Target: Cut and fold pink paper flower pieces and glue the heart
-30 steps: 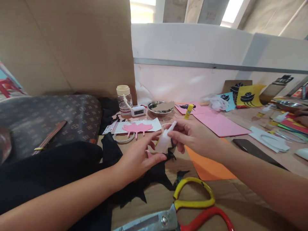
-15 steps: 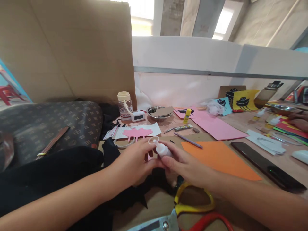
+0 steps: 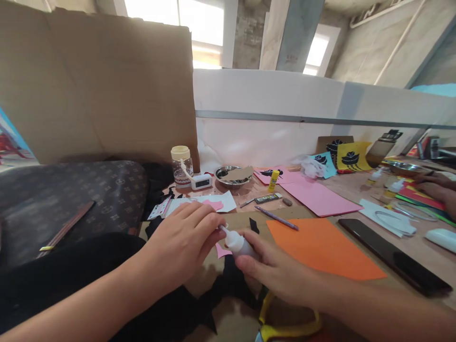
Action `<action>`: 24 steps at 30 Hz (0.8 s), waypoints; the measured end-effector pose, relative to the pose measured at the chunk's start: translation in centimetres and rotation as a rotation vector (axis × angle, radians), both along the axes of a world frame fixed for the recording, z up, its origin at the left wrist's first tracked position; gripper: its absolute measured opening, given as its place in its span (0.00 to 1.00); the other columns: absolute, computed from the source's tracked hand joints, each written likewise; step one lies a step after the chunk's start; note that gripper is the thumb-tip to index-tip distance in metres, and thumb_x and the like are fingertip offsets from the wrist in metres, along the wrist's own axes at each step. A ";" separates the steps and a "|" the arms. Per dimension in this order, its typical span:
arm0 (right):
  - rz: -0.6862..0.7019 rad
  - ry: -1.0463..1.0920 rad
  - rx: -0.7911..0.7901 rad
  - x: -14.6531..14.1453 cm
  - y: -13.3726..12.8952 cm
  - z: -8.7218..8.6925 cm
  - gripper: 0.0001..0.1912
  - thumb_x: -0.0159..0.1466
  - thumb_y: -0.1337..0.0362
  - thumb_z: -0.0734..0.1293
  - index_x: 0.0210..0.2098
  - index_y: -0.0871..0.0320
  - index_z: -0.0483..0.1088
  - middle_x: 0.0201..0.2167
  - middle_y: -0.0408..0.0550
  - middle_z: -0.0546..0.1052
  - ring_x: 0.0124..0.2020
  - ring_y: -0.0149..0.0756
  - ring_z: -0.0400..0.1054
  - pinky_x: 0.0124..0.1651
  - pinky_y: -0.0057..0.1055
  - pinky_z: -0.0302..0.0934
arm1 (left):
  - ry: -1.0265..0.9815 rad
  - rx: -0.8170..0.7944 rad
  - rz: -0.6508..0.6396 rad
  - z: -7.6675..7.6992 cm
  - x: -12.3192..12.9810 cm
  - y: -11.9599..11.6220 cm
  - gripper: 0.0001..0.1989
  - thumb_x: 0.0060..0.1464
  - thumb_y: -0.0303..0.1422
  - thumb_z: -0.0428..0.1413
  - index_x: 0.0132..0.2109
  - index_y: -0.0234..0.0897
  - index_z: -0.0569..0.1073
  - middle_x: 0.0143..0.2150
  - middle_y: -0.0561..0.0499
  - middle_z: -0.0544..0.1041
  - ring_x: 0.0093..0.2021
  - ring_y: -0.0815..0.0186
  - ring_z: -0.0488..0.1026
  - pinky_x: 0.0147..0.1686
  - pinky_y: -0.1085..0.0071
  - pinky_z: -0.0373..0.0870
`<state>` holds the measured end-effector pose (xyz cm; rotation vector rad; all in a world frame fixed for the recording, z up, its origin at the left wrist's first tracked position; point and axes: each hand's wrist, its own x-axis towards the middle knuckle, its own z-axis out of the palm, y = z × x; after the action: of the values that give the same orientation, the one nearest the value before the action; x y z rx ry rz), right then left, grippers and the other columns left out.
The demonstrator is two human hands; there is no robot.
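Observation:
My right hand (image 3: 274, 266) is wrapped round a small white squeeze bottle (image 3: 238, 242), its nozzle pointing up and left. At the nozzle tip, the fingers of my left hand (image 3: 188, 232) are closed together; they seem to pinch the cap, mostly hidden by the fingers. Black cut paper (image 3: 231, 280) lies on the cardboard below my hands, with a scrap of pink paper (image 3: 223, 251) just behind the bottle. Yellow-handled scissors (image 3: 292, 330) rest under my right forearm, partly out of view.
Orange paper (image 3: 320, 247) and a dark phone (image 3: 392, 254) lie to the right. Behind are a pencil (image 3: 276, 217), a glue stick (image 3: 273, 181), a metal bowl (image 3: 223, 181) and a jar (image 3: 181, 168). Another person's hand (image 3: 432, 190) is at the far right.
My left hand has shifted left and turned, now closed at the nozzle tip with its back showing. The view has tilted up, and less of the scissors shows.

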<state>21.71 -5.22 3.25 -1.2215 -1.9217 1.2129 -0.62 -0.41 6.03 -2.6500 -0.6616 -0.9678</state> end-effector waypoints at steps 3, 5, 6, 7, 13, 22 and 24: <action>0.008 -0.048 0.002 -0.1 -0.2 0.6 0.18 0.69 0.54 0.63 0.53 0.56 0.66 0.44 0.48 0.72 0.42 0.40 0.64 0.45 0.36 0.58 | -0.001 -0.041 -0.031 0.2 -0.1 0.0 0.10 0.69 0.29 0.46 0.40 0.37 0.70 0.37 0.48 0.76 0.36 0.59 0.69 0.38 0.63 0.64; 0.025 -0.071 0.018 -0.1 -0.3 1.1 0.18 0.68 0.55 0.64 0.55 0.55 0.66 0.46 0.48 0.72 0.44 0.41 0.65 0.46 0.36 0.59 | -0.005 -0.085 -0.068 0.4 -0.1 -0.2 0.10 0.68 0.28 0.46 0.38 0.37 0.69 0.33 0.51 0.73 0.33 0.62 0.66 0.37 0.64 0.62; 0.024 -0.088 0.027 -0.1 -0.4 1.4 0.18 0.68 0.56 0.64 0.55 0.55 0.66 0.45 0.48 0.73 0.43 0.41 0.65 0.46 0.36 0.59 | -0.012 -0.100 -0.084 0.6 -0.1 -0.4 0.10 0.68 0.27 0.46 0.37 0.37 0.68 0.31 0.52 0.72 0.32 0.63 0.65 0.36 0.65 0.62; 0.015 -0.110 0.030 0.0 -0.4 1.7 0.18 0.68 0.56 0.65 0.54 0.55 0.67 0.44 0.48 0.73 0.43 0.41 0.65 0.45 0.36 0.59 | -0.026 -0.107 -0.093 0.7 -0.1 -0.6 0.11 0.68 0.27 0.46 0.35 0.37 0.67 0.30 0.53 0.70 0.31 0.64 0.64 0.36 0.65 0.61; -0.040 -0.189 0.166 0.1 -1.0 3.0 0.12 0.69 0.58 0.64 0.51 0.53 0.67 0.40 0.46 0.73 0.40 0.39 0.66 0.43 0.35 0.60 | -0.120 -0.098 -0.015 0.8 0.9 -1.3 0.13 0.65 0.27 0.47 0.30 0.38 0.65 0.25 0.56 0.67 0.27 0.68 0.63 0.31 0.70 0.60; -0.328 -0.199 0.341 5.2 2.0 0.0 0.15 0.69 0.57 0.61 0.53 0.54 0.63 0.40 0.50 0.74 0.39 0.44 0.68 0.43 0.41 0.62 | -0.242 -0.392 0.293 3.3 0.3 0.0 0.18 0.66 0.36 0.42 0.26 0.41 0.59 0.21 0.57 0.64 0.22 0.69 0.62 0.23 0.73 0.58; -0.296 -0.084 0.232 6.2 2.0 -0.1 0.19 0.70 0.50 0.60 0.54 0.54 0.61 0.38 0.49 0.73 0.37 0.43 0.69 0.43 0.41 0.64 | -0.004 -0.495 0.330 3.2 -0.3 1.3 0.19 0.67 0.39 0.43 0.29 0.40 0.67 0.26 0.54 0.72 0.26 0.66 0.68 0.27 0.71 0.61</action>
<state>27.96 -3.26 3.13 -1.3879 -1.8012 0.7763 -0.89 0.93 9.27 -2.7943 -1.4468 -0.7915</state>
